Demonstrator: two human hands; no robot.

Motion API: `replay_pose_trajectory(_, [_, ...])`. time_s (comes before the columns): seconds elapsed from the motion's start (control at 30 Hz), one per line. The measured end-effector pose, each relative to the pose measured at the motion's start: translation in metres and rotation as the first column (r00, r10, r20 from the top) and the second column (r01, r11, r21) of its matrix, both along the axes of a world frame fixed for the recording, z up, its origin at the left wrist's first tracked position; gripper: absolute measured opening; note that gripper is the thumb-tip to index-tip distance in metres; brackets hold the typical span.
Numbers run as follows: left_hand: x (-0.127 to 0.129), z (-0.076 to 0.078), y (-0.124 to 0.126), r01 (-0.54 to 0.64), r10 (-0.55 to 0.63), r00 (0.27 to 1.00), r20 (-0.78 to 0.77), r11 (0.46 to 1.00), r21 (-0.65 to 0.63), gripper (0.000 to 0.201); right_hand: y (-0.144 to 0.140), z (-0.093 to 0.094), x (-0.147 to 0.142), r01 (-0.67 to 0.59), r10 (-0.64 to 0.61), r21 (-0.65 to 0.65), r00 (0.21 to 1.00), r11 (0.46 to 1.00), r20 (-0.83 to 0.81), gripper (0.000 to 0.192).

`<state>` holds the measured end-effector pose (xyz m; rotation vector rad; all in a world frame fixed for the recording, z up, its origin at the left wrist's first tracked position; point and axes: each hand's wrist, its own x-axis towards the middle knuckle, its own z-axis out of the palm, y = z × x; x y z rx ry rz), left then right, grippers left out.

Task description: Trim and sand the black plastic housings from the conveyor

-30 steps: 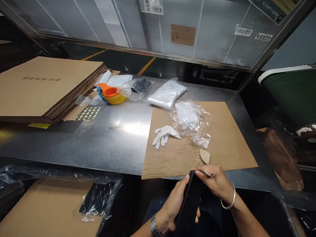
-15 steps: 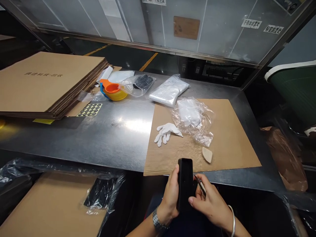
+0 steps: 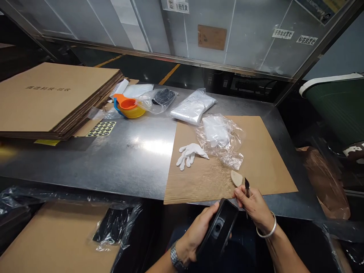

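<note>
Black plastic filled my left hand (image 3: 199, 231): a long, rounded black case (image 3: 217, 230) with a small round hole in its upper face, which I gripped from the side, fingers wrapped around it, holding it tilted in front of my lap just below the near edge of the grey metal tabletop (image 3: 127, 151). My right hand (image 3: 254, 206) was closed around a small dark-tipped blade tool (image 3: 247, 186), its point standing up above my fingers, just beside the upper end of the case but not touching it. A metal watch sat on my left wrist and a silver bangle on my right.

On the tabletop, a flat brown cardboard sheet (image 3: 264, 159) lay right ahead of my hands. On it, close to the tool's tip, rested a small tan wedge-shaped piece (image 3: 236, 177). Farther up lay a white cloth glove (image 3: 190, 153) and a crumpled clear plastic bag (image 3: 222, 138) holding something white. Beyond the sheet was a sealed packet of white material (image 3: 193, 107). To the left stood an orange and yellow bowl set (image 3: 129, 107), a sheet of round black stickers (image 3: 101, 129) and a stack of flattened brown cartons (image 3: 54, 98).
</note>
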<state>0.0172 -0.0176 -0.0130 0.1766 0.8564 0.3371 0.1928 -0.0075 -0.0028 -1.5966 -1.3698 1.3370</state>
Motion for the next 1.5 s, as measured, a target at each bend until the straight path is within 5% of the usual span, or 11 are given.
replay_pose_trajectory(0.2, [-0.004,-0.007,0.013,0.097,-0.096,0.988,0.121,0.995,-0.008,0.046,-0.003,0.003,0.004,-0.297,0.299,0.052,0.953,0.954,-0.05,0.039])
replay_pose_trajectory(0.33, [-0.011,-0.014,0.022,0.081,-0.073,0.959,0.273,0.997,-0.018,0.045,-0.01,-0.003,-0.002,-0.146,0.137,-0.035,0.972,0.989,-0.191,0.036])
replay_pose_trajectory(0.5, [-0.021,-0.014,0.03,-0.111,0.112,0.97,0.218,0.994,-0.013,0.042,-0.018,-0.008,-0.005,0.067,-0.079,-0.07,0.979,0.995,-0.189,0.037])
replay_pose_trajectory(0.63, [-0.021,-0.012,0.025,-0.444,0.435,0.876,0.207,0.896,-0.005,0.032,-0.032,-0.011,-0.012,0.146,-0.15,0.195,0.989,0.97,0.004,0.027])
replay_pose_trajectory(0.77, [-0.014,-0.011,0.013,-0.586,0.558,0.796,0.235,0.807,0.066,0.033,-0.048,-0.015,-0.023,-0.043,-0.045,0.541,0.988,0.84,0.147,0.03])
replay_pose_trajectory(0.9, [-0.013,-0.01,0.006,-0.589,0.553,0.799,0.236,0.8,0.116,0.035,-0.058,-0.021,-0.027,-0.143,0.03,0.659,0.983,0.738,0.18,0.041])
replay_pose_trajectory(1.37, [-0.018,-0.004,-0.001,-0.557,0.498,0.806,0.319,0.821,0.126,0.039,-0.08,-0.042,-0.026,-0.248,0.018,0.658,0.942,0.711,0.335,0.04])
replay_pose_trajectory(1.5, [-0.017,-0.004,-0.004,-0.558,0.506,0.818,0.272,0.813,0.168,0.043,-0.08,-0.037,-0.019,-0.199,0.06,0.601,0.968,0.774,0.243,0.043])
